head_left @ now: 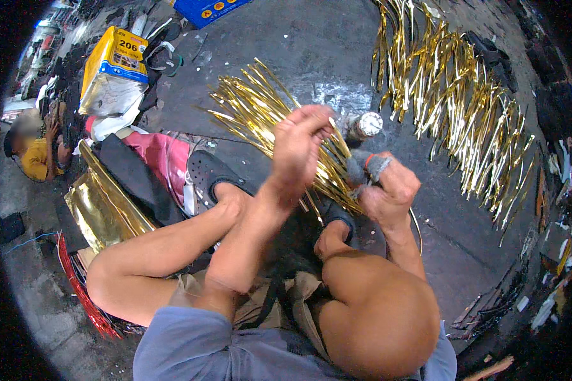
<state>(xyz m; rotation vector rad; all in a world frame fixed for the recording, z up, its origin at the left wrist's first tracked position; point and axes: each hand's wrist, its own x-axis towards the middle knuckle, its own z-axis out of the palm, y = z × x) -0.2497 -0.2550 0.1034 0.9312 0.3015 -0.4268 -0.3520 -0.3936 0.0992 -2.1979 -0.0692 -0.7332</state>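
A bundle of thin, shiny gold foil strips (251, 108) fans out over the dark floor in front of me. My left hand (300, 143) is raised above it, slightly blurred, with finger and thumb pinched on a gold strip that runs toward my other hand. At the bundle's near right end, my right hand (388, 190) is closed around the gathered strips. Grey cloth (378, 166) wraps some of its fingers, with an orange band by it. The exact grip inside that hand is hidden.
A long row of gold fringe (464, 108) lies at the right. Near my hands stands a small whitish-topped cylinder (367, 124). A yellow-and-blue tin (115, 73), gold foil sheet (98, 209) and red strips (79, 289) are at left. Another person (35, 152) sits far left.
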